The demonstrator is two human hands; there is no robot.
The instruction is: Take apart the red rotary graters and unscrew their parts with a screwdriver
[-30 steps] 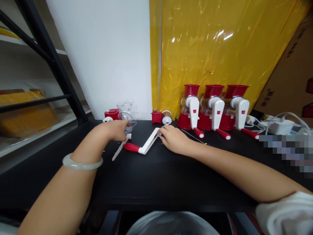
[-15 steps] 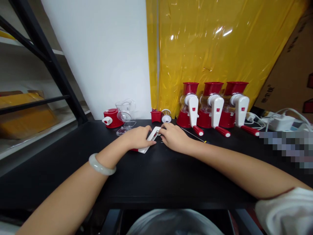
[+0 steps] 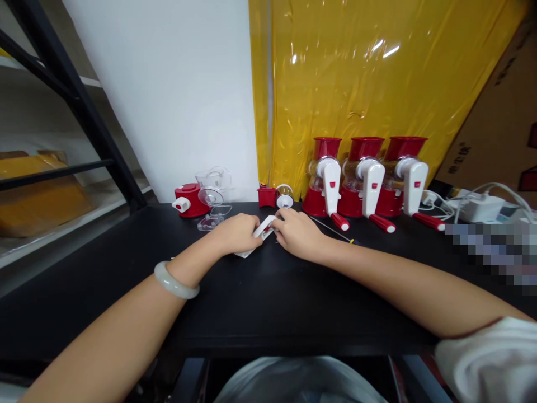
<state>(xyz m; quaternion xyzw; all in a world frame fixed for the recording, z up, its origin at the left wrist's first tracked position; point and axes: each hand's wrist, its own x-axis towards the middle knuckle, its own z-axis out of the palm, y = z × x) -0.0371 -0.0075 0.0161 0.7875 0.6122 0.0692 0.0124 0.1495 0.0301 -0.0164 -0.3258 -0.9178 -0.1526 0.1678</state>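
A white crank handle [image 3: 263, 229] with a red grip lies on the black table [image 3: 268, 291], mostly covered by my hands. My left hand [image 3: 235, 234], with a pale bangle on its wrist, is closed over the middle of the handle. My right hand [image 3: 298, 232] pinches the handle's far end, fingers curled. The red grip is hidden under my left hand.
Three red and white hand-crank grinders [image 3: 364, 179] stand in a row against the yellow sheet. A red base [image 3: 189, 200], clear plastic parts [image 3: 213, 187] and a small drum [image 3: 285, 197] sit at the back. White cables and a power strip [image 3: 478, 208] lie at right; a black shelf frame [image 3: 75, 106] stands left.
My left hand left the clear part and white stick at the left and came over onto the crank handle. My right hand stayed at the handle's end.
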